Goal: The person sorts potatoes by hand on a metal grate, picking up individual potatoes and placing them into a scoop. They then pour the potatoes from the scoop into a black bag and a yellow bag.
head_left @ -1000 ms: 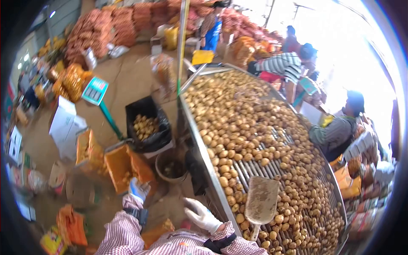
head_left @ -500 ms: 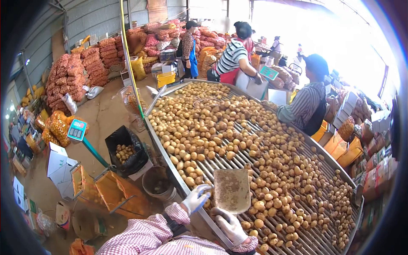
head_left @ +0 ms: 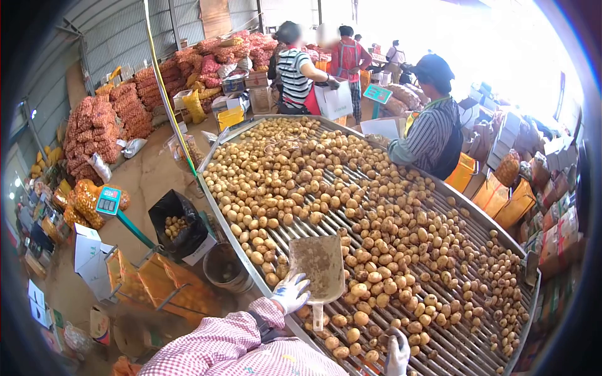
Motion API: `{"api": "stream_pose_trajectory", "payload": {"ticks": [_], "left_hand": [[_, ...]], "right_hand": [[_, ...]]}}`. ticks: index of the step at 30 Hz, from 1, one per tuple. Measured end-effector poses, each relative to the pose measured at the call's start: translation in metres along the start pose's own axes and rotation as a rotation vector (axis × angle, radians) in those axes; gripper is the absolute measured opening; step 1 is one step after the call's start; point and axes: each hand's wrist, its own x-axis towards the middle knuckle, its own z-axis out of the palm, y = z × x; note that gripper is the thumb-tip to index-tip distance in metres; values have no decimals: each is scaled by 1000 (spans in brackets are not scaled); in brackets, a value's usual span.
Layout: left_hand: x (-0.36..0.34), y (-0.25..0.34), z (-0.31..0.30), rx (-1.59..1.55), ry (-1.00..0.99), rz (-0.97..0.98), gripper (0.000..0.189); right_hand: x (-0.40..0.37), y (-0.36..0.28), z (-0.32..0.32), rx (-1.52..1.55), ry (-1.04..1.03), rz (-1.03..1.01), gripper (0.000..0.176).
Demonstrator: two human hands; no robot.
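A dirt-stained flat scoop lies on the metal rollers, its short white handle toward me. My left hand, in a white glove, is at the scoop's left edge with its fingers spread. My right hand, also gloved, is low over the rollers to the right of the handle, fingers curled at a dark, dirty potato. Many pale brown potatoes cover the sorting table around both hands, with bare rollers showing in strips between them.
The table's metal rim runs along my left. Beyond it stand a bucket, a black-lined crate, orange bags and a scale. A person in a striped shirt works at the far right edge; others stand behind.
My right hand has left the scoop's handle and moved right to a potato. The view has shifted slightly. A co-worker at the back has straightened up with a white box.
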Motion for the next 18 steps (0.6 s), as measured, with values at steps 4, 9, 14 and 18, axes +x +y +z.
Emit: {"api": "stream_pose_trajectory", "payload": {"ticks": [4, 9, 14, 18], "left_hand": [[-1, -1, 1, 20, 18, 14, 52], [0, -5, 6, 2, 49, 10, 53], [0, -4, 6, 1, 87, -8, 56], [1, -1, 5, 36, 108, -17, 56]], "right_hand": [[18, 9, -18, -8, 57, -71, 34], [46, 69, -63, -507, 369, -394, 37], [43, 92, -88, -1046, 555, -232, 49], [43, 91, -82, -1086, 523, -101, 69]]}}
